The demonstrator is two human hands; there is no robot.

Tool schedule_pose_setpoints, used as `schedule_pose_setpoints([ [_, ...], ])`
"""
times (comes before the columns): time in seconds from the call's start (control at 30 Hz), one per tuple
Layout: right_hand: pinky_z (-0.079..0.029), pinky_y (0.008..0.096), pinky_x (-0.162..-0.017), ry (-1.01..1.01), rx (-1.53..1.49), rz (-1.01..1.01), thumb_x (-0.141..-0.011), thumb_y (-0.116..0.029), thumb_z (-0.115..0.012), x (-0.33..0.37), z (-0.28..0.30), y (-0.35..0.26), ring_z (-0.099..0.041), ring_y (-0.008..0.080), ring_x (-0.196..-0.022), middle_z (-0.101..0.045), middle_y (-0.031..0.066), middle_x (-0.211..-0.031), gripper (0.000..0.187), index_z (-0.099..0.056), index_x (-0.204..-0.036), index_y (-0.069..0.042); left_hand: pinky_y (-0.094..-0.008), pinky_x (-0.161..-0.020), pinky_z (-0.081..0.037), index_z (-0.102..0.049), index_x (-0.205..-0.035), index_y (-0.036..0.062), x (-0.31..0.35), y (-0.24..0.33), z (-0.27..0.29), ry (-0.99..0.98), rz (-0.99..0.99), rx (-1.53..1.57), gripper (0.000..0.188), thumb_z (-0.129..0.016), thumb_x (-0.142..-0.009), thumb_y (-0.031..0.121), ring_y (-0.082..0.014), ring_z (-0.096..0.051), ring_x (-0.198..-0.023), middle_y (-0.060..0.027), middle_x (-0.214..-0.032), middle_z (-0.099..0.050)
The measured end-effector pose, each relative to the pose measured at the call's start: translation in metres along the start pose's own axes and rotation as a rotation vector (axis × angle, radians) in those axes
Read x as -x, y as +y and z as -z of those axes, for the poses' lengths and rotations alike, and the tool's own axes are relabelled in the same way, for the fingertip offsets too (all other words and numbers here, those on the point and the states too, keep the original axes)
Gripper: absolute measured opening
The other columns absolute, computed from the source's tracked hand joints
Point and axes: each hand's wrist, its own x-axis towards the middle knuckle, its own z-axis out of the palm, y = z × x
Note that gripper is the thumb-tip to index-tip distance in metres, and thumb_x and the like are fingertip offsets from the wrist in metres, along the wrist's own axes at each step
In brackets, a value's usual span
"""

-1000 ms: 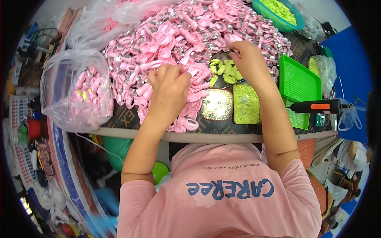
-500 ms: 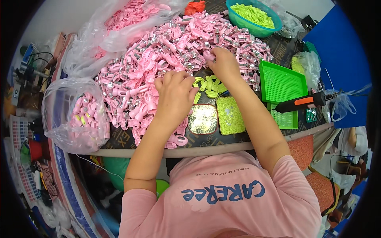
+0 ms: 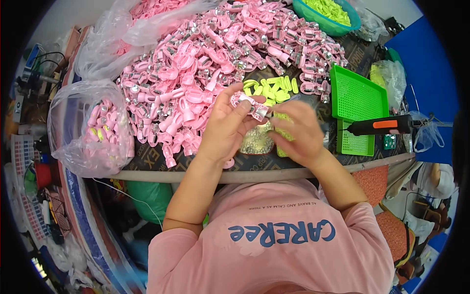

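In my left hand (image 3: 226, 125), between thumb and fingers, is a pink plastic shell part (image 3: 250, 109), tilted with its inner side up and a shiny metal piece at its right end. My right hand (image 3: 302, 131) hovers close to that end, above two small square containers. Motion blurs its fingers, so any small thing in them cannot be made out. The left container (image 3: 257, 141) has tiny shiny rings or beads in it. Tiny yellow-green pieces fill the other container (image 3: 282, 153), mostly hidden by my right hand. Just beyond lie loose yellow-green oval pieces (image 3: 276, 88).
A big heap of similar pink parts (image 3: 196, 63) covers the table. On the left sits a clear bag (image 3: 90, 157) of pink parts. A teal bowl (image 3: 353, 30) of yellow-green pieces stands far right. Green perforated trays (image 3: 360, 93) and a black-orange electric screwdriver (image 3: 382, 125) are at the right.
My right hand has come back from the heap toward me. My left hand has lifted off the heap's edge and turned palm up, now with a pink shell part in it.
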Motion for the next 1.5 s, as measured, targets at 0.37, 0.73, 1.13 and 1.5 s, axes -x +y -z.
schedule_pose_setpoints([
  [0.37,-0.051,0.0431,-0.081,-0.485,0.452,-0.455,-0.081,-0.009,-0.071,0.058,0.014,0.017,-0.061,0.0317,-0.092,-0.064,0.0098,-0.087,0.004,-0.067,-0.08,-0.007,-0.0432,-0.096,-0.056,-0.053,-0.131,0.0063,0.002,-0.016,0.01,0.036,-0.041,-0.067,0.029,-0.059,-0.102,0.005,-0.0233,-0.068,-0.106,-0.0243,-0.136,-0.061],
  [0.73,-0.05,0.045,-0.082,-0.452,0.456,-0.438,-0.085,-0.006,-0.065,0.062,0.011,0.022,-0.061,0.0323,-0.093,-0.064,0.0105,-0.089,0.003,-0.065,-0.082,-0.007,-0.0391,-0.099,-0.058,-0.061,-0.125,0.0003,-0.001,-0.035,0.012,0.027,0.076,0.005,0.023,-0.059,-0.102,0.005,-0.0231,-0.07,-0.109,-0.02,-0.127,-0.068],
  [1.13,-0.052,0.0428,-0.081,-0.375,0.303,-0.519,-0.082,-0.008,-0.074,0.052,0.027,0.02,-0.061,0.0319,-0.09,-0.065,0.0085,-0.087,0.002,-0.073,-0.083,-0.007,-0.0373,-0.091,-0.062,-0.062,-0.124,-0.0027,0.002,-0.046,0.0,0.104,0.057,-0.174,0.022,-0.059,-0.104,0.006,-0.0229,-0.07,-0.105,-0.0168,-0.121,-0.069],
  [1.5,-0.053,0.0431,-0.085,-0.476,0.435,-0.463,-0.079,-0.005,-0.076,0.061,0.007,0.029,-0.063,0.0318,-0.092,-0.065,0.0083,-0.088,0.006,-0.071,-0.083,-0.005,-0.04,-0.103,-0.056,-0.061,-0.125,-0.0047,0.001,-0.046,0.009,0.037,0.062,-0.055,0.024,-0.055,-0.105,0.007,-0.0207,-0.066,-0.115,-0.0153,-0.127,-0.066],
])
